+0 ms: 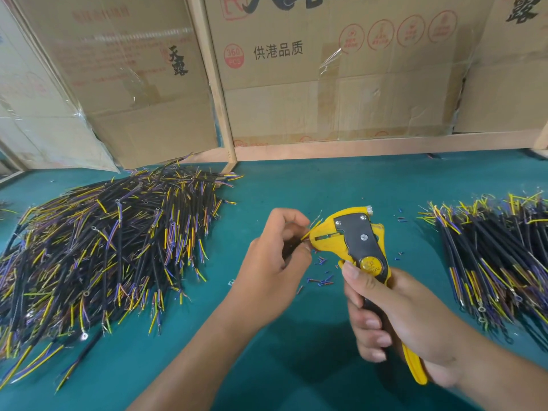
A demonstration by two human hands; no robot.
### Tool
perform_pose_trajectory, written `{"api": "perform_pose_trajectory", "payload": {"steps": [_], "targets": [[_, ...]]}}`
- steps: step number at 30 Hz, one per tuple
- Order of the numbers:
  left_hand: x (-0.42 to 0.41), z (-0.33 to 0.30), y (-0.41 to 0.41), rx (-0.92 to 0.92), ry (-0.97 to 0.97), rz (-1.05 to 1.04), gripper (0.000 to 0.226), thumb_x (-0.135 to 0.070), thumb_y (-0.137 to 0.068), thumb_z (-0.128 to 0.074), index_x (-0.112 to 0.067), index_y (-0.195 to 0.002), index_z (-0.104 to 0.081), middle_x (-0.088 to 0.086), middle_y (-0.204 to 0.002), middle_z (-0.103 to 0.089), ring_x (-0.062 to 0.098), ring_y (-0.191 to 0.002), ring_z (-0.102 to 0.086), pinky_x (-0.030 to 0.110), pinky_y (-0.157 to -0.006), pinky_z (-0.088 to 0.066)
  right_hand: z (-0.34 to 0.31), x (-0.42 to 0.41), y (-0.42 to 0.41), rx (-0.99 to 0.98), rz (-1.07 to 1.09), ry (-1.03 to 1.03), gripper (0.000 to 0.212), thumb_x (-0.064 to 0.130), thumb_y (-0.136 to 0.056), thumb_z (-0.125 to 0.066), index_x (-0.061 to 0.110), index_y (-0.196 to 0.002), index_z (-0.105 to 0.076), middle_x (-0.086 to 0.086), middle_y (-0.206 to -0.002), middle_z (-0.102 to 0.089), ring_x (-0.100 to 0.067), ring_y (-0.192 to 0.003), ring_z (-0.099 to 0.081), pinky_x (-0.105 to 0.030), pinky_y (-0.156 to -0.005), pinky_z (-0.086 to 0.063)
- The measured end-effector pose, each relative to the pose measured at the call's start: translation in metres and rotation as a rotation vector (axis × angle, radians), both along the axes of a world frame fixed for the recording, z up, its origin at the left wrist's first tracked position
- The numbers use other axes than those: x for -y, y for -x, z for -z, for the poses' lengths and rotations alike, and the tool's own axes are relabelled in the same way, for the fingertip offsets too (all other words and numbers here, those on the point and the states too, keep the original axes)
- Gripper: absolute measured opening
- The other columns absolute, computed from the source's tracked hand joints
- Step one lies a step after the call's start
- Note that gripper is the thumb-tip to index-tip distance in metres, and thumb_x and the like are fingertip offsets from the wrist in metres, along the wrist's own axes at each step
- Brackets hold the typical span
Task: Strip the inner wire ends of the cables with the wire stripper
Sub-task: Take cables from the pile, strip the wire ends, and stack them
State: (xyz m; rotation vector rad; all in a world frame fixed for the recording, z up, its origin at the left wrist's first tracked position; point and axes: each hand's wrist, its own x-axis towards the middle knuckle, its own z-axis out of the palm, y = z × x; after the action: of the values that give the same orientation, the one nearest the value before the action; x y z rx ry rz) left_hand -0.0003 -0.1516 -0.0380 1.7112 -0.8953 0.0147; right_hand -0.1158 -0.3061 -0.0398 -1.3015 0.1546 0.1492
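Step in hand, stripping: your left hand (274, 256) pinches one cable (289, 247) above the counter (267, 366), its yellow wire end (308, 231) fed into the wire stripper (351, 241) your right hand (397, 318) grips; next, likely squeeze and pull.

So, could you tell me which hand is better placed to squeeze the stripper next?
The right hand: it already grips the wire stripper handles, while the left hand pinches the cable at the tool's mouth.

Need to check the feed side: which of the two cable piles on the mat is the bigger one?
The left cable pile, beside the left hand, is bigger: it sprawls back to the cardboard boxes. The right cable pile is smaller and runs off frame.
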Motion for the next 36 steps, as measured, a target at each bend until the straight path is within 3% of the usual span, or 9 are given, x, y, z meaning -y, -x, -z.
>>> {"api": "perform_pose_trajectory", "payload": {"steps": [4, 13, 16, 19, 23, 27, 30, 33, 36], "targets": [[-0.001, -0.001, -0.002, -0.04, 0.014, 0.009, 0.013, -0.02, -0.096, -0.05, -0.03, -0.103, -0.05, -0.006, -0.091, -0.071, 0.037, -0.081, -0.056, 0.048, -0.071, -0.045, -0.003, 0.004, 0.0, 0.002, 0.023, -0.005, 0.052, 0.058, -0.072, -0.077, 0.015, -0.066, -0.048, -0.005, -0.057, -0.03, -0.018, -0.041, -0.026, -0.026, -0.043, -0.033], [-0.003, 0.001, -0.009, -0.021, 0.022, -0.016, 0.012, -0.022, -0.094, -0.048, -0.034, -0.097, -0.048, -0.007, -0.088, -0.071, 0.039, -0.078, -0.054, 0.047, -0.071, -0.043, -0.009, 0.011, -0.004, -0.004, 0.095, -0.06, 0.051, 0.055, -0.073, -0.079, 0.015, -0.065, -0.049, -0.004, -0.056, -0.03, -0.016, -0.04, -0.025, -0.025, -0.041, -0.031], [-0.004, 0.005, -0.013, -0.013, -0.003, -0.031, 0.008, -0.027, -0.094, -0.05, -0.035, -0.096, -0.05, -0.009, -0.087, -0.071, 0.029, -0.075, -0.055, 0.036, -0.068, -0.044, -0.007, 0.013, -0.006, -0.002, 0.122, -0.075, 0.046, 0.049, -0.082, -0.072, 0.014, -0.066, -0.049, -0.005, -0.057, -0.03, -0.018, -0.042, -0.026, -0.027, -0.042, -0.032], [-0.005, 0.01, -0.019, 0.005, -0.13, -0.101, 0.001, -0.033, -0.092, -0.054, -0.034, -0.092, -0.053, -0.009, -0.081, -0.071, 0.017, -0.068, -0.055, 0.029, -0.065, -0.045, -0.002, 0.012, -0.012, 0.008, 0.147, -0.183, 0.036, 0.042, -0.08, -0.071, 0.01, -0.073, -0.055, -0.009, -0.061, -0.038, -0.024, -0.048, -0.037, -0.035, -0.046, -0.042], [-0.01, 0.012, -0.026, 0.04, -0.229, -0.171, 0.008, -0.032, -0.095, -0.056, -0.032, -0.087, -0.056, -0.014, -0.076, -0.072, 0.028, -0.062, -0.055, 0.038, -0.06, -0.049, 0.007, 0.014, -0.02, -0.015, 0.179, -0.306, 0.029, 0.037, -0.082, -0.071, 0.009, -0.08, -0.063, -0.013, -0.072, -0.048, -0.029, -0.062, -0.049, -0.043, -0.06, -0.053], [0.0, 0.004, -0.025, -0.222, -0.067, -0.293, 0.014, -0.028, -0.098, -0.054, -0.021, -0.086, -0.056, -0.001, -0.069, -0.074, 0.018, -0.044, -0.048, 0.024, -0.043, -0.038, 0.016, 0.016, -0.023, -0.073, 0.161, -0.425, 0.032, 0.039, -0.074, -0.072, 0.008, -0.081, -0.071, -0.013, -0.074, -0.054, -0.03, -0.064, -0.055, -0.045, -0.066, -0.057], [0.03, -0.012, -0.017, -0.483, -0.061, -0.177, 0.017, -0.016, -0.1, -0.053, -0.007, -0.086, -0.056, 0.007, -0.065, -0.071, 0.019, -0.042, -0.05, 0.019, -0.037, -0.032, 0.017, 0.016, -0.022, -0.108, 0.113, -0.435, 0.035, 0.034, -0.076, -0.07, 0.003, -0.091, -0.071, -0.017, -0.08, -0.057, -0.032, -0.068, -0.059, -0.048, -0.07, -0.057], [0.072, -0.04, -0.015, -0.533, -0.115, -0.032, 0.029, -0.008, -0.098, -0.052, -0.004, -0.07, -0.057, 0.012, -0.06, -0.067, 0.024, -0.042, -0.049, 0.018, -0.032, -0.03, 0.018, 0.019, -0.024, -0.129, 0.094, -0.432, 0.031, 0.027, -0.079, -0.066, 0.0, -0.095, -0.068, -0.018, -0.082, -0.055, -0.033, -0.068, -0.057, -0.048, -0.069, -0.057], [0.124, -0.061, -0.016, -0.522, -0.205, 0.043, 0.037, -0.006, -0.096, -0.05, -0.003, -0.06, -0.057, 0.012, -0.06, -0.066, 0.018, -0.038, -0.053, 0.016, -0.033, -0.033, 0.018, 0.019, -0.028, -0.177, 0.113, -0.451, 0.026, 0.024, -0.085, -0.059, 0.001, -0.095, -0.061, -0.017, -0.079, -0.054, -0.032, -0.066, -0.055, -0.045, -0.067, -0.056]]}}
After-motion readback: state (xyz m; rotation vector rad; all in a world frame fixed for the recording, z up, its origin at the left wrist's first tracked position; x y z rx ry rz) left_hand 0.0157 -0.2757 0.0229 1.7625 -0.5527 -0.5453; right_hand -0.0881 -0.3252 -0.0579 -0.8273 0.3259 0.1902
